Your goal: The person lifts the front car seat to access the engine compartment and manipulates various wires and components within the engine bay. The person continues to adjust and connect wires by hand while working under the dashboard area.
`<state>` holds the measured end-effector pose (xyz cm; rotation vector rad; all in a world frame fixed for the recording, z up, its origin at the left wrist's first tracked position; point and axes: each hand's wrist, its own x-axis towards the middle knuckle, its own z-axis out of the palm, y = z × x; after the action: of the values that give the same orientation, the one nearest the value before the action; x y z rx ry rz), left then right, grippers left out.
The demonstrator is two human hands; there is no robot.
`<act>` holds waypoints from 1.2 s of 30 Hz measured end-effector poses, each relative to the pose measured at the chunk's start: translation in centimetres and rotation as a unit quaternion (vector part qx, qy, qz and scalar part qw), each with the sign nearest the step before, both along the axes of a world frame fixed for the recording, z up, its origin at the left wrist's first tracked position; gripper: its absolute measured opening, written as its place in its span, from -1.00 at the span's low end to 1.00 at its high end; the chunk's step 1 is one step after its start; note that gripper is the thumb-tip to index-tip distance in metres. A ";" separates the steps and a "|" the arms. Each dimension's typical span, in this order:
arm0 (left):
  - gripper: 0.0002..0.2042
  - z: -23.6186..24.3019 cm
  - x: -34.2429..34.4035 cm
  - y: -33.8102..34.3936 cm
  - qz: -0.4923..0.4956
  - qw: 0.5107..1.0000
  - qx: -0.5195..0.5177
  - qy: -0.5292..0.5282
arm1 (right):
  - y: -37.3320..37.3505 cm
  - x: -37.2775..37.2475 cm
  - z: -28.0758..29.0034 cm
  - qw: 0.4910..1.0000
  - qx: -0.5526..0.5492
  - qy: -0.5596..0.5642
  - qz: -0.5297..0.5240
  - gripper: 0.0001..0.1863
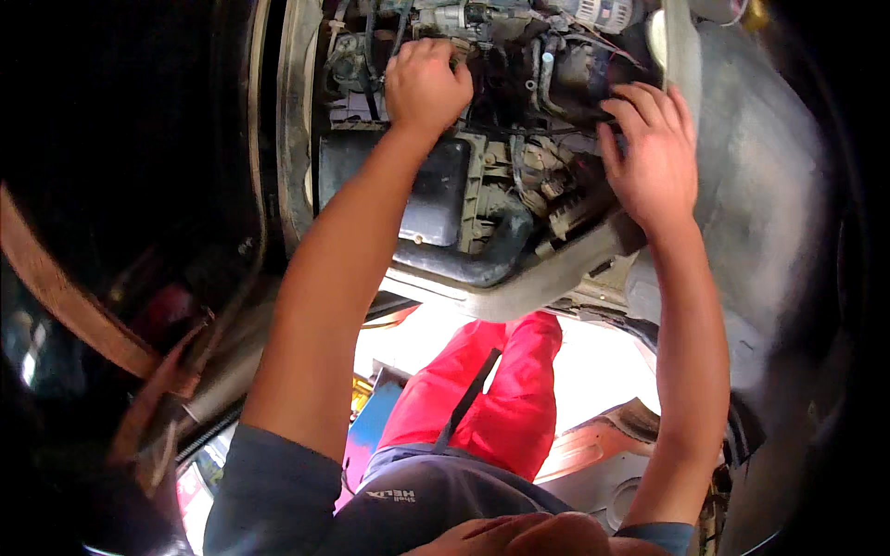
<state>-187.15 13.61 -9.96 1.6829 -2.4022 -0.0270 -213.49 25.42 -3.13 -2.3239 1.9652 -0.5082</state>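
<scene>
Both of my arms reach into a car's engine bay. My left hand (428, 88) is at the upper middle, over the engine parts just beyond a black rectangular box (440, 199). Its fingers curl downward, and whatever they grip is hidden beneath them. Farther right, my right hand (656, 162) holds nothing visible. Its fingers are bent but apart, with the thumb spread, beside the pale body edge (681, 65). Between the hands lie a metal pipe (547, 69) and dark hoses.
A thick black hose (482, 264) curves in front of the box. A pale frame bar (519, 301) crosses nearer to me. On the right is a large grey body panel (760, 185). My red trousers (464, 398) show below, with a blue object (375, 408) beside them.
</scene>
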 end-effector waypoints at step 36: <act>-0.77 2.7 2.7 27.9 -0.090 0.945 -0.153 0.273 | -0.7 0.5 -3.6 0.997 -0.020 0.019 -0.074 -0.65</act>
<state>-184.40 41.50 -7.27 1.1276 -2.0032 -0.1235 -213.01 24.70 -6.74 -2.2388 2.1765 -0.5207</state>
